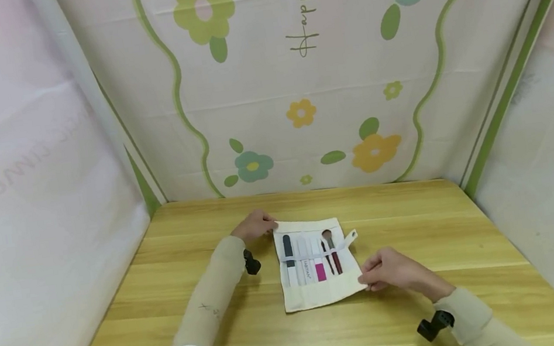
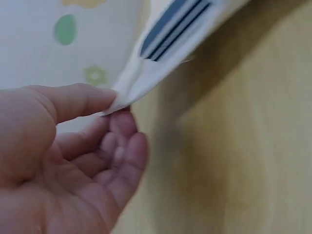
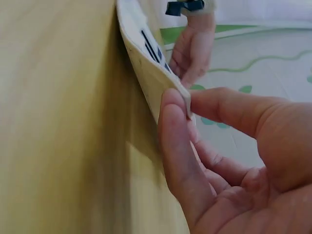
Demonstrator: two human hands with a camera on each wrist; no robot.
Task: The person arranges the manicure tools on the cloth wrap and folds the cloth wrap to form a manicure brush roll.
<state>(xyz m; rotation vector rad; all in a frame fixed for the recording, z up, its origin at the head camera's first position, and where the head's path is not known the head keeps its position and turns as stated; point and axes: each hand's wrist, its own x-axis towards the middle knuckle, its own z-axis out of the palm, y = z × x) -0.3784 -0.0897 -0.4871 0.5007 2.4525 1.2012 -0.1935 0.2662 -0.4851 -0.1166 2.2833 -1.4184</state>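
Item: cream cloth roll pouch [image 1: 317,291], opened flat near the middle of the wooden table [image 1: 422,223], slightly toward the far edge. One long pocket is formed along its near edge; a white strap [image 1: 342,243] is run across the contents and ends in a tab at the pouch's right edge.

Contents, held upright side by side in the pocket, left to right: a dark grey stick [image 1: 288,249], several pale sticks [image 1: 304,261], a piece with a pink lower half [image 1: 320,271], a thin black-handled tool [image 1: 327,256] and a brush with a dark red handle [image 1: 334,256].

Left hand [image 1: 254,225]: the far left corner of the pouch is pinched between thumb and fingertips; in the left wrist view that corner is seen lifted off the table, the other fingers loosely curled.

Right hand [image 1: 388,269]: the near right corner of the pouch is pinched between thumb and forefinger; in the right wrist view the cloth edge is seen raised clear of the table.

Surround: a flower-printed cloth backdrop [image 1: 295,76] is hung along the far edge of the table, with pale sheets at both sides.
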